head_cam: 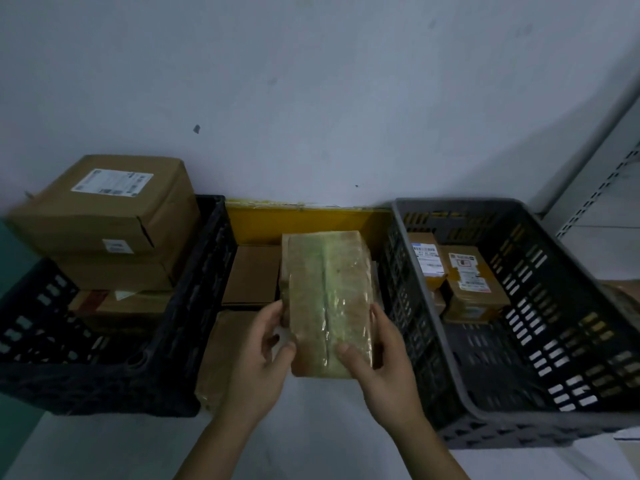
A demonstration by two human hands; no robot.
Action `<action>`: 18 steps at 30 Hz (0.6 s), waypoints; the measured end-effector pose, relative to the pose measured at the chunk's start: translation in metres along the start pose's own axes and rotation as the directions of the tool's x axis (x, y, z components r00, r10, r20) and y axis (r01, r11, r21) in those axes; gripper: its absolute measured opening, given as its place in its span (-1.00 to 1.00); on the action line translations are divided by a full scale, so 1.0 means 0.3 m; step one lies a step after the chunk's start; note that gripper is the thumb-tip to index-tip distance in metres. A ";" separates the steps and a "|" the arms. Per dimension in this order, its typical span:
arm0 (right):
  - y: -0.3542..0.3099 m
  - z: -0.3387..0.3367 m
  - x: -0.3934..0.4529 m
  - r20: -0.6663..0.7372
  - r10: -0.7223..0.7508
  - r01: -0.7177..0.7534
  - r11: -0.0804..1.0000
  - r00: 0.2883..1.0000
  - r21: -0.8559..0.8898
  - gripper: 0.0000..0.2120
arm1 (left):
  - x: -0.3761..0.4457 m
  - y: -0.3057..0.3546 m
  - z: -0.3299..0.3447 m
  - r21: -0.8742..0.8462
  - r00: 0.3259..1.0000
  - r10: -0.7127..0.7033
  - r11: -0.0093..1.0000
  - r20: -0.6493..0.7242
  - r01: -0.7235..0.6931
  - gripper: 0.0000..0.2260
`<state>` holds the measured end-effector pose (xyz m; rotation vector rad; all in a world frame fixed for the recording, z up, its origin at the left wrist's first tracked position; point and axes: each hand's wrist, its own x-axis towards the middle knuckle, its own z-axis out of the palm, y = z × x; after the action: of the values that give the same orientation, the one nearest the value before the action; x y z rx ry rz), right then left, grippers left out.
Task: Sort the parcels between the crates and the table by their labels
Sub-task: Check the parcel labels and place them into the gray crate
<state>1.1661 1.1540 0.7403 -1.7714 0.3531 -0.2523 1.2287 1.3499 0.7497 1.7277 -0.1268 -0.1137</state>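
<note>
Step in hand: label check on one parcel (327,299), tape-wrapped, held up in the gap between black crate (194,306) and grey crate (460,341), above the table (311,427). No label visible on upturned face; tape glare, green tint along centre seam.

Grip: left hand (258,355) on near left edge, thumb on top, fingers curled beneath. Right hand (384,355) on near right edge, thumb pressed on top face, fingers wrapped round the side. Both closed on parcel; forearms converging from below, wrists level.

Nearby stock: large box (104,206) stacked high in black crate; two labelled boxes (474,282) at far end of grey crate; plain box (251,275) and wrapped packet (221,358) on table between crates.

Next move, as judged: turn over to find label, then choose crate or table. Slippery wrap; firm hold needed during turn.
</note>
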 end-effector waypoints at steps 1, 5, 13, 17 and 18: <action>-0.010 -0.005 0.000 -0.031 -0.008 0.004 0.992 0.999 -0.124 -0.03 | 0.005 0.013 0.010 0.025 1.000 0.014 1.000 -0.027 -0.013 -0.46; -0.071 0.015 -0.030 -0.088 -0.117 0.064 0.888 0.989 -0.455 0.01 | 0.028 0.103 0.074 -0.029 0.997 -0.008 1.000 0.072 0.010 -0.32; -0.092 -0.015 -0.064 -0.150 -0.329 0.248 0.884 0.932 -0.397 -0.30 | 0.087 0.116 0.059 -0.092 0.995 -0.058 0.994 0.080 0.065 -0.50; -0.107 -0.025 -0.058 -0.162 -0.351 0.250 0.860 0.922 -0.445 -0.21 | 0.076 0.135 0.067 -0.134 0.993 -0.072 0.987 0.089 0.083 -0.52; -0.117 -0.028 -0.058 -0.158 -0.363 0.253 0.845 0.918 -0.472 -0.19 | 0.075 0.146 0.073 -0.149 0.994 -0.065 0.986 0.093 0.078 -0.50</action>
<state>1.1505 1.1600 0.7767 -2.2599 0.3098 -0.6701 1.2468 1.3181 0.7894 1.5751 -0.1179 -0.2468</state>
